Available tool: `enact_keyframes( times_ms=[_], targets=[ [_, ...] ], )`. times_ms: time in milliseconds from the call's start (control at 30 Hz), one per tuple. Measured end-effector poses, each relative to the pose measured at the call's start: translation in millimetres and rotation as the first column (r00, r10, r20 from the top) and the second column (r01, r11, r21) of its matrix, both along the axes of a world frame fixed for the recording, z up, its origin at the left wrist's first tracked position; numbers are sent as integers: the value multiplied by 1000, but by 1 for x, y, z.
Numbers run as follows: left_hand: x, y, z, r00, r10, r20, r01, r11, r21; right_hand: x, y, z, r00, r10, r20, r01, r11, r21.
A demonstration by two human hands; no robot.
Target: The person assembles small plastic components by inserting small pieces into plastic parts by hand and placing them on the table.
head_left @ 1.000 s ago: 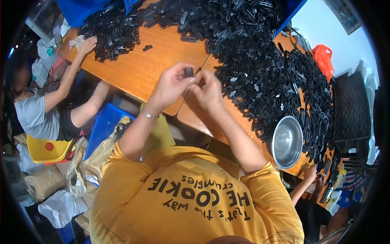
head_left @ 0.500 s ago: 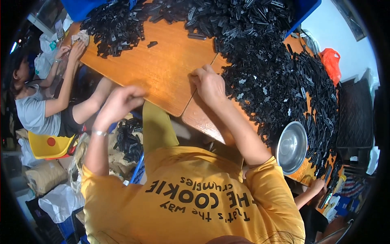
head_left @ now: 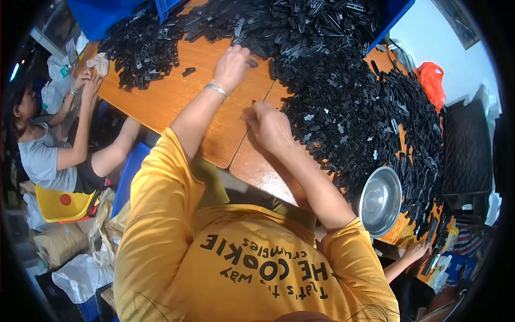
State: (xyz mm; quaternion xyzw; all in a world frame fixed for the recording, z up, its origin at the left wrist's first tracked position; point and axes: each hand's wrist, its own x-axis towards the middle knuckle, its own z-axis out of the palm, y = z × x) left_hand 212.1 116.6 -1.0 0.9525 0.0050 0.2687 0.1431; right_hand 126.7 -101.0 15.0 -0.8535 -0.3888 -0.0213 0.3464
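Note:
My left hand [head_left: 233,67] reaches across the wooden table [head_left: 214,134] to the near edge of a large heap of black plastic parts [head_left: 300,37]. Its fingers are closed at a long, narrow black part [head_left: 237,28] there. Beside those fingers a single dark piece lies on the wood. My right hand [head_left: 271,127] is close to the seam between the table boards, left of a spread of small black parts [head_left: 338,102]. Its thumb and fingers are pinched together; whatever they may hold is too small to make out.
A metal bowl [head_left: 381,201] stands at the right table edge. Blue bins [head_left: 115,16] frame the far heap, and a red plastic bag [head_left: 432,85] hangs at the right. A co-worker [head_left: 48,145] sits at the left; another person's hand [head_left: 417,251] works at lower right.
My left hand has swung from beside the near table edge up to the far heap. The right hand stays pinched over nearly the same spot. The whole view has shifted slightly.

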Motion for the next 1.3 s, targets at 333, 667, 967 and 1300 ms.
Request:
enact_keyframes(
  times_ms=[333, 667, 967, 1300],
  targets=[
    [-61, -6, -13, 993, -62, 96, 82, 971, -223, -17, -13, 12, 991, -37, -125, 56, 987, 150],
    [-87, -20, 14, 979, -186, -87, 96, 789, -607, 0, -15, 30, 981, -156, 113, 99, 911, 399],
    [-133, -49, 62, 872, -457, 173, 282, 182, -942, -7, -21, 62, 977, -97, 192, -17, 856, 517],
    [-144, -50, 74, 848, -512, 135, 262, 184, -947, -5, -26, 77, 932, 48, 358, -214, 873, 439]
  ],
)
